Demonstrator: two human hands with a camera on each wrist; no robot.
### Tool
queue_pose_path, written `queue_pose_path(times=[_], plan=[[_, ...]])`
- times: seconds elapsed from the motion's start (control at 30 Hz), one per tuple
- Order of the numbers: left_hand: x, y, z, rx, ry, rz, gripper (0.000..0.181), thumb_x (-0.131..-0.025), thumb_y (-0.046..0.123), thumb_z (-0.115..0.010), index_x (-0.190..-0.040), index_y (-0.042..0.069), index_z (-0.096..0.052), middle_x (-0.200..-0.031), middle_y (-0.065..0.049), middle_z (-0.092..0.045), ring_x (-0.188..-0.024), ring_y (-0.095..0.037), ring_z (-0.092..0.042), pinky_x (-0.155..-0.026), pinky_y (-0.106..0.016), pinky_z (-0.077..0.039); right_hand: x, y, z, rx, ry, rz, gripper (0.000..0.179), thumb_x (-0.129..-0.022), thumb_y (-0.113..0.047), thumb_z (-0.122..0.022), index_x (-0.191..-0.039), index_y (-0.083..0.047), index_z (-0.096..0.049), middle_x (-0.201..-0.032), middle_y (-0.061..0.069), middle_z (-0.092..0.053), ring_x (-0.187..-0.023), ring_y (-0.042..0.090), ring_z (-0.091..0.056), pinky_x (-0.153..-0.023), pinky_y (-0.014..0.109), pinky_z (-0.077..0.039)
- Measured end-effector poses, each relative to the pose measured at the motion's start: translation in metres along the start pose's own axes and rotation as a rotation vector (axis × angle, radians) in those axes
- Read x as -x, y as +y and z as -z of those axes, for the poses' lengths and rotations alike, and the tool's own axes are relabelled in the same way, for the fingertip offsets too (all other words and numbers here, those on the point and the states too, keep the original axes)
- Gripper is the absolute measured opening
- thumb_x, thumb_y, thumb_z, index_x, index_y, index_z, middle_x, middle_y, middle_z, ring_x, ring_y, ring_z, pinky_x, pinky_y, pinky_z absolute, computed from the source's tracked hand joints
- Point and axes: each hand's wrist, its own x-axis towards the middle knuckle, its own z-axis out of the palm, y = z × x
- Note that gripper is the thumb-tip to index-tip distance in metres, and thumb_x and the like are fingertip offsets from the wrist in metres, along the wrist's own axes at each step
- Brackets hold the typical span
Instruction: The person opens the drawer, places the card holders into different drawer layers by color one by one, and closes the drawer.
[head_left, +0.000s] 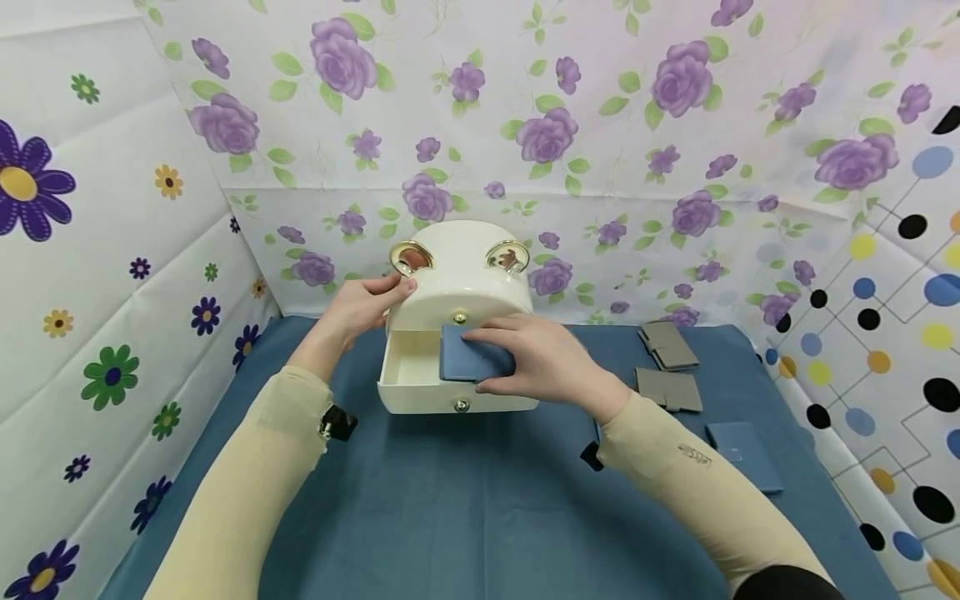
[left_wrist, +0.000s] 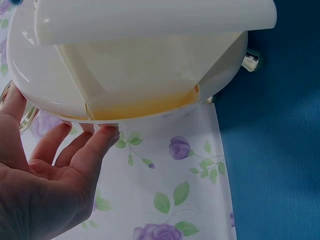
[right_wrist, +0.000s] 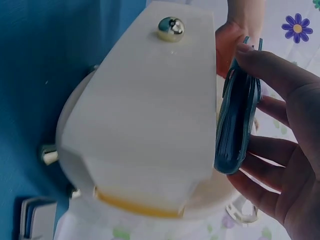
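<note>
A cream drawer box [head_left: 461, 287] with a rounded top stands on the blue cloth, its lower drawer [head_left: 408, 362] pulled out. My left hand [head_left: 360, 308] rests on the box's left side, thumb near the front edge below a gold ring; in the left wrist view the fingers [left_wrist: 95, 145] touch the wall, spread and slightly bent. With my right hand [head_left: 543, 358] I hold a blue wallet [head_left: 472, 354] over the right part of the open drawer. The right wrist view shows this wallet [right_wrist: 235, 120] edge-on between thumb and fingers, its layers visible.
Two grey wallets [head_left: 667, 346] lie on the cloth to the right, with a blue wallet [head_left: 742, 454] nearer me. Part of another blue item shows beside my right wrist. Close behind the box hangs a floral backdrop [head_left: 547, 167]; patterned sheets flank both sides.
</note>
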Motion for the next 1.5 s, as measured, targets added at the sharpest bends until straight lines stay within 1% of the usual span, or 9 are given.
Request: queue_pose_path(times=[0.2,0.3,0.4,0.5,0.7,0.87,1.07,1.27,1.5], plan=[[0.000,-0.002,0.001,-0.003,-0.004,0.005,0.090,-0.094,0.067,-0.074,-0.165,0.022,-0.043,-0.174,-0.003,-0.031,-0.157,-0.028,-0.036,-0.120,-0.049,-0.045,-0.024,-0.011,-0.011,0.003,-0.030,0.027,0.070,-0.087,-0.056,-0.088,-0.145,-0.022,-0.071,-0.142,0.007,-0.069,-0.130,0.023,-0.065,-0.106,0.040,-0.056],[0.001,-0.002,0.001,-0.003,-0.002,0.004,0.090,-0.094,0.067,-0.073,-0.165,0.022,-0.043,-0.174,-0.004,-0.031,-0.157,-0.029,-0.035,-0.120,-0.049,-0.045,-0.035,-0.018,-0.015,0.008,-0.043,0.052,0.069,-0.087,-0.057,-0.088,-0.144,-0.022,-0.071,-0.141,0.007,-0.069,-0.127,0.022,-0.066,-0.105,0.038,-0.056],[0.001,-0.002,0.001,-0.002,0.000,0.002,0.091,-0.093,0.068,-0.073,-0.165,0.022,-0.043,-0.174,-0.004,-0.030,-0.157,-0.030,-0.035,-0.120,-0.050,-0.044,-0.045,-0.026,-0.020,0.043,-0.039,0.098,0.066,-0.089,-0.056,-0.087,-0.143,-0.021,-0.072,-0.139,0.007,-0.070,-0.122,0.022,-0.066,-0.103,0.037,-0.056],[0.001,-0.002,0.001,0.006,-0.008,-0.002,0.090,-0.094,0.068,-0.073,-0.165,0.022,-0.043,-0.174,-0.004,-0.029,-0.157,-0.030,-0.035,-0.120,-0.050,-0.044,-0.050,-0.032,-0.024,0.090,-0.024,0.133,0.065,-0.090,-0.055,-0.086,-0.143,-0.021,-0.073,-0.138,0.008,-0.070,-0.122,0.025,-0.066,-0.104,0.038,-0.055],[0.000,-0.002,0.001,0.012,-0.018,-0.004,0.089,-0.094,0.067,-0.073,-0.165,0.022,-0.043,-0.174,-0.005,-0.030,-0.157,-0.029,-0.036,-0.120,-0.049,-0.044,-0.054,-0.038,-0.029,0.163,0.009,0.114,0.064,-0.090,-0.055,-0.086,-0.143,-0.023,-0.072,-0.138,0.008,-0.070,-0.123,0.027,-0.063,-0.107,0.042,-0.053],[0.001,-0.001,0.001,0.013,-0.014,0.004,0.089,-0.093,0.068,-0.074,-0.165,0.023,-0.044,-0.174,-0.005,-0.030,-0.156,-0.030,-0.037,-0.120,-0.049,-0.044,-0.055,-0.037,-0.031,0.189,0.004,0.095,0.065,-0.089,-0.056,-0.086,-0.143,-0.024,-0.072,-0.136,0.007,-0.070,-0.121,0.027,-0.063,-0.107,0.041,-0.053],[0.001,0.000,0.001,0.012,-0.007,0.010,0.091,-0.092,0.070,-0.074,-0.165,0.024,-0.044,-0.175,-0.004,-0.029,-0.156,-0.029,-0.037,-0.120,-0.049,-0.045,-0.058,-0.036,-0.031,0.174,-0.035,0.063,0.067,-0.088,-0.059,-0.085,-0.144,-0.024,-0.072,-0.134,0.006,-0.072,-0.120,0.026,-0.064,-0.105,0.042,-0.053],[0.001,0.000,0.001,0.012,-0.011,0.009,0.090,-0.092,0.069,-0.073,-0.165,0.025,-0.044,-0.174,-0.002,-0.029,-0.157,-0.028,-0.035,-0.120,-0.049,-0.045,-0.059,-0.037,-0.030,0.160,-0.059,0.060,0.068,-0.088,-0.059,-0.085,-0.144,-0.024,-0.071,-0.133,0.005,-0.072,-0.120,0.027,-0.064,-0.102,0.042,-0.054],[0.002,0.001,0.001,0.024,-0.009,0.009,0.089,-0.092,0.068,-0.074,-0.164,0.026,-0.045,-0.174,-0.001,-0.029,-0.157,-0.028,-0.035,-0.120,-0.049,-0.044,-0.062,-0.037,-0.032,0.156,-0.083,0.059,0.068,-0.089,-0.059,-0.083,-0.146,-0.023,-0.070,-0.135,0.004,-0.071,-0.123,0.027,-0.063,-0.106,0.044,-0.052]])
